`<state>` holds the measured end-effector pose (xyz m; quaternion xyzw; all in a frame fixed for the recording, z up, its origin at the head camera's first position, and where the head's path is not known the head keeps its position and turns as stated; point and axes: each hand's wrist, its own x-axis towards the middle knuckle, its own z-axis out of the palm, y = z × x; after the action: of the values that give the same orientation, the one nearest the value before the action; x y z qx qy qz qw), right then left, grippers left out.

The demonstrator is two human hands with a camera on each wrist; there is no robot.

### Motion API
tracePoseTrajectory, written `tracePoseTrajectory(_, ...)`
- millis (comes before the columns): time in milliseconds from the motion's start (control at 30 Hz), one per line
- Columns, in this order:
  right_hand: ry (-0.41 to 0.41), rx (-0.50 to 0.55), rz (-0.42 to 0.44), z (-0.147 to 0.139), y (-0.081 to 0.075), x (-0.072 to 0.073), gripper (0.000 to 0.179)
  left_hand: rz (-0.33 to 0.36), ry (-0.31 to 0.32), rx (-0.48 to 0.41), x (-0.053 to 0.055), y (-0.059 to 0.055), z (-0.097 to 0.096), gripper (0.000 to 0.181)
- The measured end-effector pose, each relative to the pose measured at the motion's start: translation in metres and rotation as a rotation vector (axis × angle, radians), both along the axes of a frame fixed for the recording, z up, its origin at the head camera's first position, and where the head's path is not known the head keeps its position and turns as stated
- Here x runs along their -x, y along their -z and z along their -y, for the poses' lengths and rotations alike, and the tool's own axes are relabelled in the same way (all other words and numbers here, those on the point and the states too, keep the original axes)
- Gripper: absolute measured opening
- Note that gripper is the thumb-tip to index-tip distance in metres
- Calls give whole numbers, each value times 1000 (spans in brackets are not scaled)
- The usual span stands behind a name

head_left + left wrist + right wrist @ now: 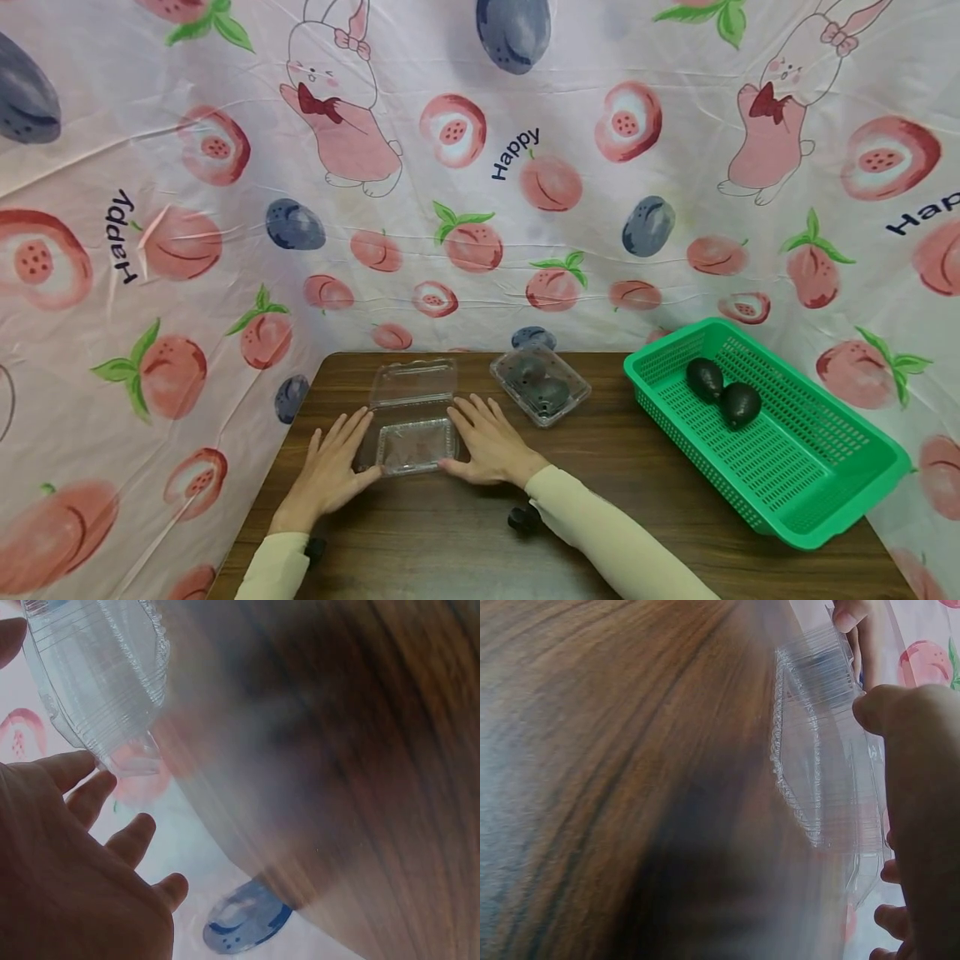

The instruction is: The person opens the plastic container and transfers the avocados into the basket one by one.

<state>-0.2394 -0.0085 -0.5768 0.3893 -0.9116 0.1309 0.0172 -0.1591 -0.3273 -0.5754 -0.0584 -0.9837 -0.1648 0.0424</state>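
Head view: an open clear plastic clamshell box (414, 421) is seen on a dark wooden table (600, 467), its lid folded back toward the far edge and its tray empty. The box is flanked by two hands laid flat on the tabletop, well apart from each other. The left hand (330, 471) is placed against the tray's left side, fingers straight and spread; the right hand (489, 442) is set against the right side, fingers likewise extended. Nothing is clasped by either hand; only the edges of the tray are touched.

Just beyond the right hand, a second clear clamshell (540, 383) is shown closed, with dark avocados sealed inside. Farther right, a green slotted basket (810, 475) is stood at an angle, and two dark avocados (723, 393) are held in its far end, lying side by side and touching. A fruit-and-rabbit printed cloth (225, 250) is draped behind and beside the table.

From the left wrist, the ridged plastic tray is seen just beside the straightened fingertips (82, 769). From the right wrist, the thumb (881, 701) is pictured against the clear rim.
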Motion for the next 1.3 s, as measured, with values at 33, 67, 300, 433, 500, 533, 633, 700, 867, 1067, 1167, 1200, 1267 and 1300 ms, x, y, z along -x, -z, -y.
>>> tracePoseTrajectory(33,3,-9,-2,2,0,1,93,3,-1,-1,0,-1,1,99)
tracePoseTrajectory(67,4,-17,-2,3,0,2,93,4,0,-2,1,-1,2,99)
tracePoseTrajectory(300,14,-62,-5,15,-1,10,93,19,-12,-10,5,-2,9,96)
tracePoseTrajectory(433,14,-67,3,18,-1,11,92,27,-16,-19,7,-2,11,95)
tracePoseTrajectory(500,13,-63,7,20,-2,12,92,29,-16,-22,8,-1,12,95)
tracePoseTrajectory(533,12,-60,10,20,-2,12,92,29,-16,-25,9,-1,13,94)
tracePoseTrajectory(633,15,-55,-2,24,-3,14,93,30,-17,-30,11,-1,16,93)
tracePoseTrajectory(700,17,-59,-7,26,-3,14,93,30,-19,-34,13,-1,18,93)
tracePoseTrajectory(867,21,-61,12,32,-5,15,93,38,-28,-44,15,0,22,91)
tracePoseTrajectory(1067,30,-53,28,38,-7,15,92,46,-40,-43,16,-3,25,90)
tracePoseTrajectory(1167,32,-52,26,40,-8,15,92,49,-43,-46,16,-4,25,90)
tracePoseTrajectory(1200,31,-52,24,40,-8,15,92,50,-43,-47,16,-4,25,90)
tracePoseTrajectory(1267,31,-54,24,41,-8,15,92,52,-42,-51,16,-4,26,89)
tracePoseTrajectory(1300,30,-52,24,41,-8,15,92,52,-42,-53,15,-4,26,88)
